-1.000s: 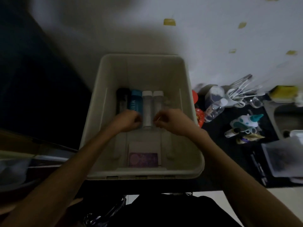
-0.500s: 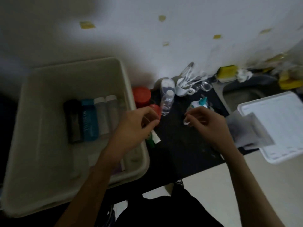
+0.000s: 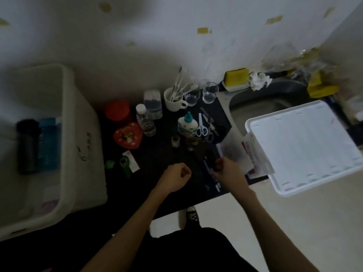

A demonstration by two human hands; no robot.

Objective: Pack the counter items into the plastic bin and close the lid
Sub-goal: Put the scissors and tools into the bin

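Two clear drinking glasses (image 3: 192, 97) (image 3: 210, 92) stand at the far side of the dark counter, beside one white mug (image 3: 173, 100). One clear plastic bottle with a white cap (image 3: 145, 120) and one red heart-shaped tin (image 3: 128, 136) sit left of them. One pale plastic bin (image 3: 82, 134) holds two bottles in view, one black (image 3: 27, 146) and one blue (image 3: 48, 144).

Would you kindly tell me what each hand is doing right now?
Left hand: curled shut, holding nothing.
Right hand: fingers curled at dark counter items; grip cannot be told.

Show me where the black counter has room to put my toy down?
Bare counter lies between the heart-shaped box, the green opener and the left hand. It is crowded further back around the mug, clear bottle and scissors.
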